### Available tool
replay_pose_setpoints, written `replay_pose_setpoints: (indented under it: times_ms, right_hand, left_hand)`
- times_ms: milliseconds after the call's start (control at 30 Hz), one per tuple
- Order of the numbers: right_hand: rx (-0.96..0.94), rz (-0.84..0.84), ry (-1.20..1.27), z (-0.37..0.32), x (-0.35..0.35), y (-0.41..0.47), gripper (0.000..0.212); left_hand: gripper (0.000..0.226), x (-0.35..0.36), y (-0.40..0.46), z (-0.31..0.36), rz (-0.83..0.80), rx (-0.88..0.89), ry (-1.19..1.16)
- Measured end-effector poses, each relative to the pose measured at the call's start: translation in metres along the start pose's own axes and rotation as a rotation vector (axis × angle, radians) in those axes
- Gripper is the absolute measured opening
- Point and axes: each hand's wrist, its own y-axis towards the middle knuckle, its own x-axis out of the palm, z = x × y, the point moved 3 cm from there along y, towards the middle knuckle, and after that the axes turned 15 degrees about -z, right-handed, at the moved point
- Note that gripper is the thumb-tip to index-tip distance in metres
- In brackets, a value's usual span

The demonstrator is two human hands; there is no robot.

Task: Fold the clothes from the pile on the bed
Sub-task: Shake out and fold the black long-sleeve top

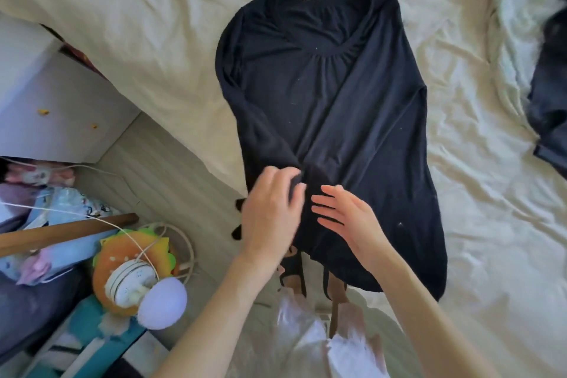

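A black long-sleeved top (352, 120) lies spread on the cream bed sheet (153, 9), neckline away from me, with both sleeves folded in over the body. Its hem hangs over the bed's near edge. My left hand (270, 212) pinches the cuff of the left sleeve near the lower middle of the top. My right hand (346, 218) is beside it with straight fingers, held flat over the fabric; whether it touches the cloth I cannot tell.
More dark clothing (549, 95) lies at the bed's right edge. On the floor to the left are a white cabinet (46, 92), a burger-shaped plush (122, 258), a round lamp (162, 304) with cords, and other clutter.
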Motion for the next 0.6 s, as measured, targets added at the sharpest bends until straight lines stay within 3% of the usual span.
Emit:
replay_pose_setpoints:
  times_ms: [100,167,233,300,400,467,600]
  right_hand:
    - [0.004,0.084,0.084,0.011,-0.035,-0.009,0.039]
    - [0.067,0.217,0.017,0.02,-0.06,-0.011,0.039]
    - [0.101,0.286,-0.062,0.029,-0.079,-0.012,0.038]
    - [0.091,0.285,-0.152,0.033,-0.091,-0.01,0.033]
    - [0.09,0.201,-0.228,0.034,-0.095,-0.002,0.027]
    - [0.088,0.144,-0.28,0.034,-0.095,0.003,0.025]
    - [0.079,0.072,-0.322,0.031,-0.101,0.0,0.017]
  left_hand:
    - [0.035,0.046,0.004,0.033,-0.282,0.193,0.069]
    - [0.037,0.074,0.0,0.033,-0.393,0.141,0.009]
    - [0.036,0.091,-0.005,0.019,-0.348,-0.021,-0.126]
    - [0.04,0.103,-0.012,-0.005,-0.249,-0.296,-0.331]
    - [0.065,0.121,-0.022,-0.033,-0.238,-0.783,-0.726]
    - [0.069,0.131,-0.021,-0.038,-0.173,-1.007,-1.031]
    - [0.047,0.131,0.0,-0.029,-0.113,-1.086,-1.276]
